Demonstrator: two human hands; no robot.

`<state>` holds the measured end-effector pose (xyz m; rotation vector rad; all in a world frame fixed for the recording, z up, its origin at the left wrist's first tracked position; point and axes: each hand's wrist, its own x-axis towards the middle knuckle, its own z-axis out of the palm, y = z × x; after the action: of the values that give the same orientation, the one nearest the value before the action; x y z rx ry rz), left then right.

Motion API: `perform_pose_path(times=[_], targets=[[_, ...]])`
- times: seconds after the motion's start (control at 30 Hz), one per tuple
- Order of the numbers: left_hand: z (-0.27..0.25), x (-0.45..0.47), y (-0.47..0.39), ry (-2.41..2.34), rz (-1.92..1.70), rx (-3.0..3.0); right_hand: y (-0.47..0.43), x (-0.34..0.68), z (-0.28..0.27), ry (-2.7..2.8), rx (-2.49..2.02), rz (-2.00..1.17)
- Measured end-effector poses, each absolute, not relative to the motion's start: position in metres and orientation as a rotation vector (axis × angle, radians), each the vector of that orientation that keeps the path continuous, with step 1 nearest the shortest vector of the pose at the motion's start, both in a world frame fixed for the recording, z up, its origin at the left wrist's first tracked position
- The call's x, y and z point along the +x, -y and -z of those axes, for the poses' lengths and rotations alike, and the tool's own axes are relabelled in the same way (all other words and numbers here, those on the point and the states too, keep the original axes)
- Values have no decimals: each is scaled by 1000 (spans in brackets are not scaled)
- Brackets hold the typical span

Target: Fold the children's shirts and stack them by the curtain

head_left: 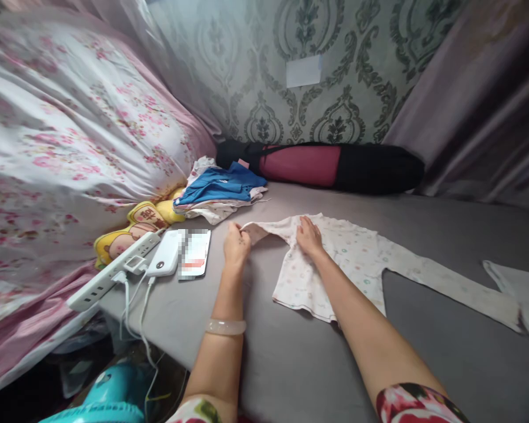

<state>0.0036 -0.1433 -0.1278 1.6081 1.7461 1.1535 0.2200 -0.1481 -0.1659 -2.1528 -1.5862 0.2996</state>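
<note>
My left hand (237,244) has its fingers clamped on one sleeve (268,228) end of the patterned long-sleeved shirt (350,252), which lies spread on the grey sheet (282,364) before me, so that sleeve reaches out sideways. My right hand (309,237) rests with fingers extended near its shoulder, seemingly steadying the cloth against any pull

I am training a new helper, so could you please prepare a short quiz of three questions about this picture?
1. What does the left hand pinch?
2. True or false: the blue garment lies on top of other clothes.
3. Which forearm wears the bangle: A) right, B) left, C) both?

Key: 1: a sleeve end of the patterned shirt; 2: true; 3: B.
</note>
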Motion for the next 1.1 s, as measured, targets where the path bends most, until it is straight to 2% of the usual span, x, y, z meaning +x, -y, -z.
perform_pose_path(times=[0.2, 0.4, 0.63, 0.83, 1.1], targets=[[121, 18, 120, -1500, -1502, 1495, 152, 212, 168, 1652, -2161, -195], [140, 30, 88, -1253, -1724, 791, 155, 205, 162, 1720, -2241, -179], [156, 25, 67, -1262, -1710, 403, 156, 202, 161, 1788, -2298, -148], [156, 23, 63, -991, -1592, 312, 155, 202, 156, 1788, -2314, -198], [141, 10, 65, -675, -1675, 319, 143, 186, 151, 1624, -2473, -324]])
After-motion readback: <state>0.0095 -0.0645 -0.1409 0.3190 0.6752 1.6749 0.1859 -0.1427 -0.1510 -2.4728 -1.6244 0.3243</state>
